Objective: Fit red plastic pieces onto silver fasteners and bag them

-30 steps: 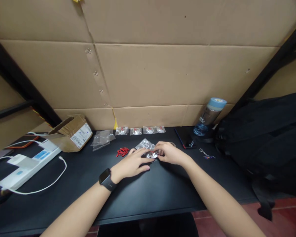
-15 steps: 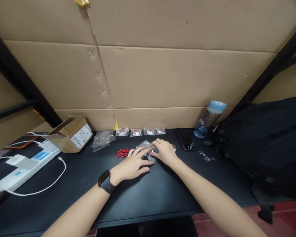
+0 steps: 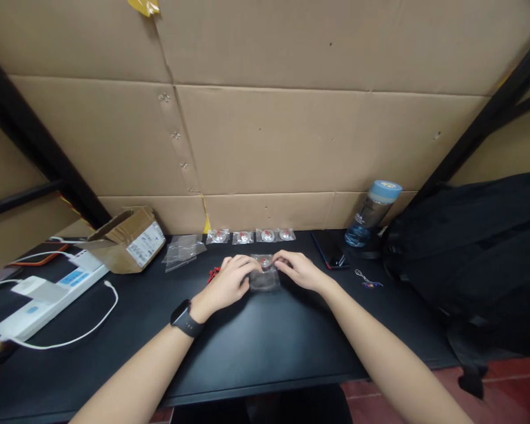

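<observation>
Between my hands a clear plastic bag [image 3: 265, 281] lies on the black table, with a round silver disc [image 3: 265, 262] bearing a bit of red in its upper part. My left hand [image 3: 230, 284], with a black watch [image 3: 186, 318] on its wrist, has its fingers closed at the bag's left edge. Opposite, my right hand [image 3: 301, 270] pinches the upper right edge. A heap of red cords [image 3: 213, 273] is partly covered by my left hand. Behind the bag, several bagged silver discs [image 3: 267, 235] stand in a row.
Flat clear bags [image 3: 183, 252] lie behind on the left, near an open cardboard box [image 3: 130, 241]. A power strip [image 3: 48, 303] with white cables is at far left. To the right are a phone [image 3: 330, 250], a water bottle [image 3: 371, 215], a small charm [image 3: 371, 284] and a black backpack [image 3: 472, 259].
My hands have moved apart, the left one leftwards and the right one slightly right. The bag now lies flatter and straighter, its disc in plain sight. The red cords are more covered.
</observation>
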The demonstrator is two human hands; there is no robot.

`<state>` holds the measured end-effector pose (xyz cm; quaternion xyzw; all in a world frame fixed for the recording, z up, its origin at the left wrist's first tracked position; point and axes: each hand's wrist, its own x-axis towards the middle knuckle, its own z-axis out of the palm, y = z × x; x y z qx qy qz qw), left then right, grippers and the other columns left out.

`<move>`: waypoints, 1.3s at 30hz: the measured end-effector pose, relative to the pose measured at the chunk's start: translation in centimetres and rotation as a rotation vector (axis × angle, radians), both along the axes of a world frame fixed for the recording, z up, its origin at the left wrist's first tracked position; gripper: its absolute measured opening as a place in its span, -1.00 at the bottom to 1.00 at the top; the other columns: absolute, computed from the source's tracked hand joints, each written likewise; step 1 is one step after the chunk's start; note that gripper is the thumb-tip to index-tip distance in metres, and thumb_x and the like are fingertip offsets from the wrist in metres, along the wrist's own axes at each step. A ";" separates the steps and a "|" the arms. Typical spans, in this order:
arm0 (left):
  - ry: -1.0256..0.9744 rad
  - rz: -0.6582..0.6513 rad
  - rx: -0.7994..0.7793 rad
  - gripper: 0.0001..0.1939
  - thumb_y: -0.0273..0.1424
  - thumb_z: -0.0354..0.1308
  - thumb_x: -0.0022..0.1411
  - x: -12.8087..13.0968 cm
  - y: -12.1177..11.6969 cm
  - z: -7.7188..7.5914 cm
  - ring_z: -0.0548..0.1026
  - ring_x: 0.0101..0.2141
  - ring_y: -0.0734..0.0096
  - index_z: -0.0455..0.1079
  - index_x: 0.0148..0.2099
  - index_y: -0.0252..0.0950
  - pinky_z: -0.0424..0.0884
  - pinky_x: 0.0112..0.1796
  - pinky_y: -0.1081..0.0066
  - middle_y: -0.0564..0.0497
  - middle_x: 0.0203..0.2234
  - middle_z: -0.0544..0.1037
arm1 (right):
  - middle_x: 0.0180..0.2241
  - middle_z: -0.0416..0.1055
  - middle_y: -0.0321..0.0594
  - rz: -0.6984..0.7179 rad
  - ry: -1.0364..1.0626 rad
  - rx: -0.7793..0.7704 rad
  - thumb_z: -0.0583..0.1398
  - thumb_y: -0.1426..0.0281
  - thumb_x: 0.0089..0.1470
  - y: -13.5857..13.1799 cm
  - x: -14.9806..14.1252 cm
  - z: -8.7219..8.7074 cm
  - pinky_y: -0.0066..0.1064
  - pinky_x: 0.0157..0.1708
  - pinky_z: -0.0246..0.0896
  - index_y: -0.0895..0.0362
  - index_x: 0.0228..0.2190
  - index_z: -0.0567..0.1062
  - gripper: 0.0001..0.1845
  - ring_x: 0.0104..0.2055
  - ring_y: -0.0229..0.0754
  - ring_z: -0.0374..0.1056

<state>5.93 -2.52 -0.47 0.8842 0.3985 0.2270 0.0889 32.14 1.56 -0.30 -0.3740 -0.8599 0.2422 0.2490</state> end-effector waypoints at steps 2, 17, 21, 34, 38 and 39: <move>-0.001 0.067 0.039 -0.66 -0.50 0.09 0.33 0.2 0.2 -0.2 0.38 0.07 0.23 0.42 0.09 -0.09 0.20 0.03 0.22 0.01 0.04 0.51 | -0.32 0.52 -0.29 -0.014 -0.011 -0.032 0.15 0.37 0.27 0.1 0.4 0.0 -0.47 -0.28 0.20 0.08 -0.06 0.48 -0.78 -0.37 -0.27 0.36; -0.128 0.258 -0.034 -0.75 -0.21 0.05 0.41 0.5 0.7 -0.8 0.52 -0.16 0.27 0.50 -0.20 -0.17 0.16 -0.07 0.23 0.05 -0.23 0.64 | -0.34 0.53 -0.22 -0.027 0.030 0.046 0.23 0.31 0.22 0.0 -0.5 -0.3 -0.44 -0.25 0.25 0.12 -0.33 0.58 -0.83 -0.34 -0.24 0.40; -0.175 0.300 -0.104 -0.78 -0.23 0.01 0.43 0.8 0.5 -0.9 0.54 -0.23 0.30 0.45 -0.18 -0.16 0.15 -0.08 0.22 0.09 -0.24 0.65 | -0.41 0.56 -0.25 -0.107 0.120 -0.095 0.18 0.31 0.22 0.2 -0.6 -0.8 -0.46 -0.33 0.24 0.13 -0.34 0.52 -0.83 -0.39 -0.24 0.43; -0.019 0.310 0.133 -0.73 -0.33 -0.11 0.48 2.5 0.6 -2.2 0.27 0.20 0.13 0.40 0.05 -0.11 0.14 0.05 0.09 -0.09 0.16 0.43 | -0.41 0.56 -0.28 -0.244 0.001 0.047 0.10 0.44 0.22 -0.3 -2.2 -1.9 -0.42 -0.24 0.27 0.06 -0.18 0.55 -0.77 -0.39 -0.19 0.45; 0.084 0.271 0.153 -0.64 -0.26 -0.03 0.44 2.3 0.6 -3.0 0.04 0.33 -0.01 0.34 0.21 -0.08 0.14 0.12 -0.05 -0.09 0.34 0.22 | -0.25 0.54 -0.15 -0.219 -0.148 0.143 0.09 0.46 0.25 -0.1 -1.8 -1.8 -0.35 -0.09 0.25 0.07 -0.15 0.63 -0.68 -0.18 -0.13 0.42; 0.102 0.260 0.144 -0.62 -0.24 -0.01 0.43 2.2 0.6 -3.2 0.03 0.34 -0.04 0.32 0.24 -0.08 0.14 0.13 -0.08 -0.10 0.35 0.20 | -0.20 0.52 -0.13 -0.214 -0.181 0.172 0.11 0.44 0.24 -0.2 -1.7 -1.7 -0.32 -0.06 0.24 0.06 -0.12 0.63 -0.69 -0.13 -0.11 0.39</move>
